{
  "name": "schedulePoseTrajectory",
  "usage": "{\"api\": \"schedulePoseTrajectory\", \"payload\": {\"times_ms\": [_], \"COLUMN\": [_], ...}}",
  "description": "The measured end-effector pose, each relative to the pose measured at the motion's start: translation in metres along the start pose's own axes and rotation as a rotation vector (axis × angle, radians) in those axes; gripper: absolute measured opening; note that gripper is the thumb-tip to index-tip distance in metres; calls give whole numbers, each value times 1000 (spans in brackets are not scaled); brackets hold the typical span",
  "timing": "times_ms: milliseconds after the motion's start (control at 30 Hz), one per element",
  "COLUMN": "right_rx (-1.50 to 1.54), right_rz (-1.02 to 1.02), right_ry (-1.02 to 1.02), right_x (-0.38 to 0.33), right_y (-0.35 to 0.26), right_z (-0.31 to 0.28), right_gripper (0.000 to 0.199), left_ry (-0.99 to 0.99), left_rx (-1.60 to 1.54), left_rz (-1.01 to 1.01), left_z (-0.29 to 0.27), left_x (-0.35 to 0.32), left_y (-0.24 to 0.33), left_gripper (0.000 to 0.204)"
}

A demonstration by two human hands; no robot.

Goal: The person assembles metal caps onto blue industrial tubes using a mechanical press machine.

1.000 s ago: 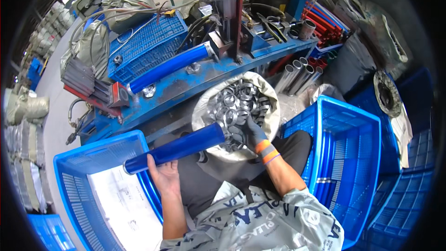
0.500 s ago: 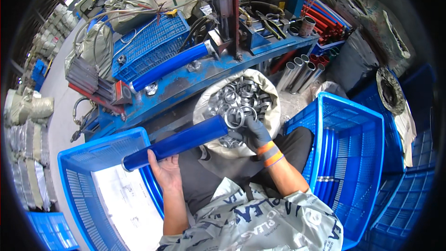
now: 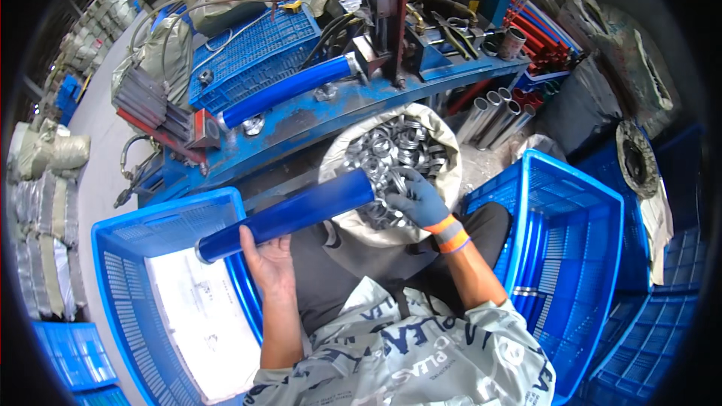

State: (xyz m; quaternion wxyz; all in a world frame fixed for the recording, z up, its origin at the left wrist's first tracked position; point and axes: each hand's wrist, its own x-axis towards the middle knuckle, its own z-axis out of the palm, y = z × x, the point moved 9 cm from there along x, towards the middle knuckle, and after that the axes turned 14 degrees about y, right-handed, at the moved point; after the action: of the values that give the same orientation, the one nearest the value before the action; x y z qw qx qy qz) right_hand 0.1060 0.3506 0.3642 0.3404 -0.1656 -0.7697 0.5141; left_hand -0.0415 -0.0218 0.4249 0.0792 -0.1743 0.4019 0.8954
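Observation:
A long blue tube [image 3: 289,212] lies slantwise over my lap, with a silvery band at its lower left end. My left hand [image 3: 268,261] is bare and supports that tube from below near the left end, thumb on the near side. At the tube's right end, my right hand [image 3: 418,201], in a grey glove with an orange cuff, has its fingers curled round a metal ring [image 3: 396,179]; the exact grip is partly hidden. Beneath them stands an open whitish sack [image 3: 449,152] filled with loose metal rings [image 3: 378,144].
Blue crates stand at my left [image 3: 113,224] and right [image 3: 575,180], both with blue tubes inside. Ahead, a blue metal bench [image 3: 293,122] carries another blue tube [image 3: 289,90] between end fixtures. Bare metal tubes [image 3: 492,116] stand upright beyond the sack.
The tube's left end has risen slightly. My right hand has moved up a little at the tube's right end, and its fingers now curl more over the ring.

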Motion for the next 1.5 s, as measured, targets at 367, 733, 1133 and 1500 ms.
{"api": "schedulePoseTrajectory", "payload": {"times_ms": [367,733,1133,1500], "right_rx": [430,855,546,332], "right_rz": [264,367,333,30], "right_ry": [-215,-159,-191,-160], "right_x": [-8,-18,-1,178], "right_y": [-101,-88,-83,-102], "right_z": [-6,18,19,112], "right_gripper": [83,93,81,78], "left_ry": [-99,-116,-90,53], "left_rx": [88,133,195,-56], "left_rz": [67,162,221,37], "left_z": [20,15,11,-24], "left_x": [-17,-20,-4,57], "left_y": [9,18,15,45], "left_gripper": [62,50,51,78]}}
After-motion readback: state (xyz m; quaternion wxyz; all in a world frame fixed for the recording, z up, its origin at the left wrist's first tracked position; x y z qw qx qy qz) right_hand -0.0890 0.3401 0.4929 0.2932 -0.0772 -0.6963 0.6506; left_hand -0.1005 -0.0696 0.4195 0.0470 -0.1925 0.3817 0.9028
